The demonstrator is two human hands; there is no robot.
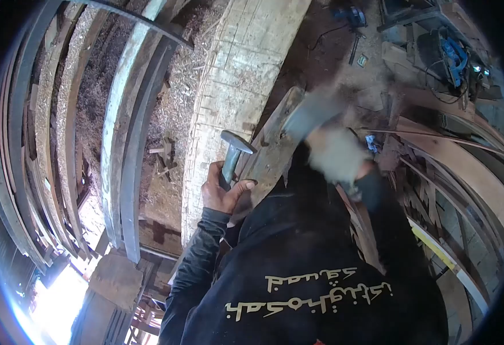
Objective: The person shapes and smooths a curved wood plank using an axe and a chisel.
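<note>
My left hand is closed around the handle of a hammer, its metal head upward and its thumb pointing right. Beside it a worn wooden board with a hole in it slants up from my lap. My right hand, in what looks like a whitish glove, is smeared by motion near the board's far end. A broad grey, blade-like shape extends from that hand over the board. Blur hides what kind of thing it is and how the fingers lie.
A thick pale timber beam runs past my left side. Curved planks stand at the left above wood shavings. More curved timbers lie at the right. A blue power tool sits at the upper right, with another at the top.
</note>
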